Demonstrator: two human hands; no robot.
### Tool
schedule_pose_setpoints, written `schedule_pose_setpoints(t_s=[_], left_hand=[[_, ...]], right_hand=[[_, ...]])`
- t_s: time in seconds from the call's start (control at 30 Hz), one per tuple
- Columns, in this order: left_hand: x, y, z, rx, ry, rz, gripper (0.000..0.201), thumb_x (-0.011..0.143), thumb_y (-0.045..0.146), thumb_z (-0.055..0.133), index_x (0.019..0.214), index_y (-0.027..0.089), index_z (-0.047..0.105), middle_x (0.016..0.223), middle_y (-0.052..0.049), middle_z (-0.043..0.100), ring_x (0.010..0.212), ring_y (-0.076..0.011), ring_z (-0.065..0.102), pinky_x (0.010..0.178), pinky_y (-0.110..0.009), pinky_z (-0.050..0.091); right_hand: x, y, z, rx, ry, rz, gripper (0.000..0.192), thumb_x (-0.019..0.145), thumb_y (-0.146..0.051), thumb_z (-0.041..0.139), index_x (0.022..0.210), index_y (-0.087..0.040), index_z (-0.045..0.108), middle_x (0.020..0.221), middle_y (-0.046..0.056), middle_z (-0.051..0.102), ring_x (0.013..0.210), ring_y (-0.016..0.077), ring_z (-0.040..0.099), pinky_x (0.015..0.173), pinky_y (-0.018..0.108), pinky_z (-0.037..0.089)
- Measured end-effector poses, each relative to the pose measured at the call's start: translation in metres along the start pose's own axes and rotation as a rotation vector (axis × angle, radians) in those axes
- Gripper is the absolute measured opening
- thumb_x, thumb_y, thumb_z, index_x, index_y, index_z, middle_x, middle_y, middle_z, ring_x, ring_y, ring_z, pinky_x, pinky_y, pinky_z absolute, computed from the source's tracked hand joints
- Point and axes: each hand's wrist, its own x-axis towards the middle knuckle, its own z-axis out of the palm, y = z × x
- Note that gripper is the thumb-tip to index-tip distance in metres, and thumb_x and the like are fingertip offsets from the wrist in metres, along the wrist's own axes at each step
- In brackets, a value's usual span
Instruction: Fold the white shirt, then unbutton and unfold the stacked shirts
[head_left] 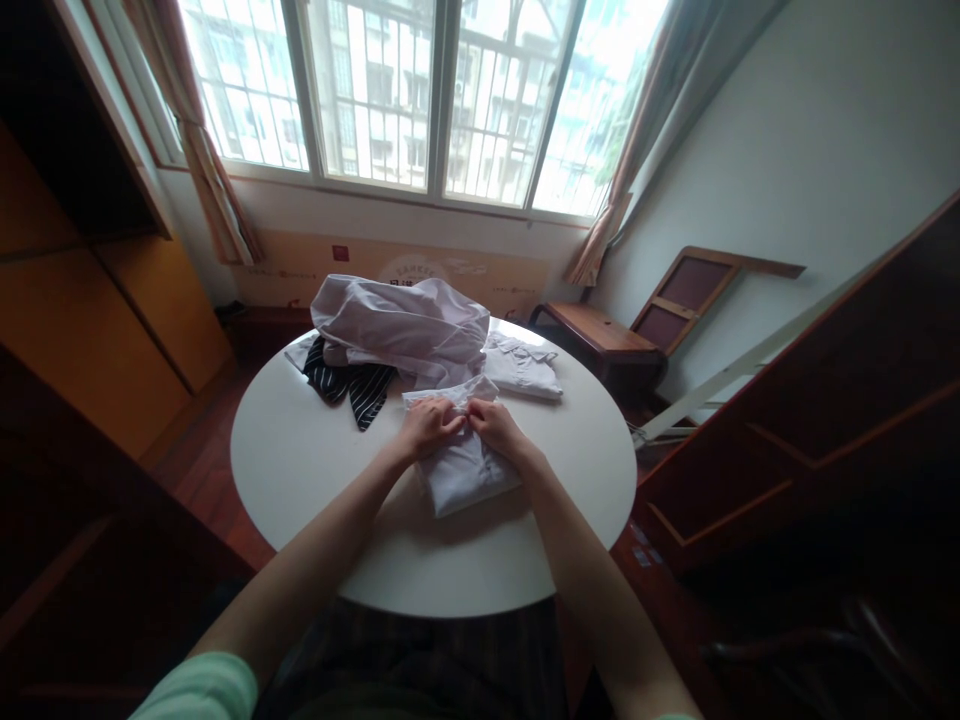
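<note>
A folded white shirt (pixel 469 485) lies on the round white table (pixel 300 490), its collar end pointing away from me. My left hand (pixel 430 425) rests at the left of the collar, fingers curled and closed on the fabric. Opposite it, my right hand (pixel 491 422) also pinches the cloth near the collar's middle. The thumbs almost meet, and the fingertips are partly hidden. Just beyond my hands is a loose heap of white clothing (pixel 409 325). A black cloth with white stripes (pixel 367 395) pokes out from under its left side.
A second folded white shirt (pixel 525 372) lies at the table's back right. Behind stand a wooden bench (pixel 600 328) and a leaning framed panel (pixel 682 290). A large dark wooden panel (pixel 810 420) rises on the right. Barred windows (pixel 375 90) fill the far wall.
</note>
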Motion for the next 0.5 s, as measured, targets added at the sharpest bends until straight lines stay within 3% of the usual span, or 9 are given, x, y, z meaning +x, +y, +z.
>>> schedule_pose_setpoints(t_s=[0.27,0.5], left_hand=[[-0.002,-0.004,0.003,-0.054,-0.013,0.026,0.014,0.074,0.022,0.054,0.085,0.02,0.063,0.083,-0.003,0.064,0.079,-0.0186,0.056,0.076,-0.029,0.039],[-0.004,-0.003,0.011,-0.078,0.034,0.098,0.013,0.077,0.019,0.05,0.08,0.02,0.062,0.085,-0.004,0.064,0.083,-0.02,0.055,0.08,-0.032,0.038]], right_hand=[[-0.004,-0.008,-0.006,-0.068,-0.01,-0.02,0.013,0.077,-0.02,0.048,0.065,-0.017,0.052,0.062,0.001,0.056,0.055,0.0117,0.045,0.053,0.023,0.029],[-0.004,-0.01,-0.013,0.159,-0.173,-0.122,0.016,0.081,-0.024,0.046,0.073,-0.017,0.059,0.071,0.0,0.06,0.062,0.0113,0.048,0.06,0.022,0.033]])
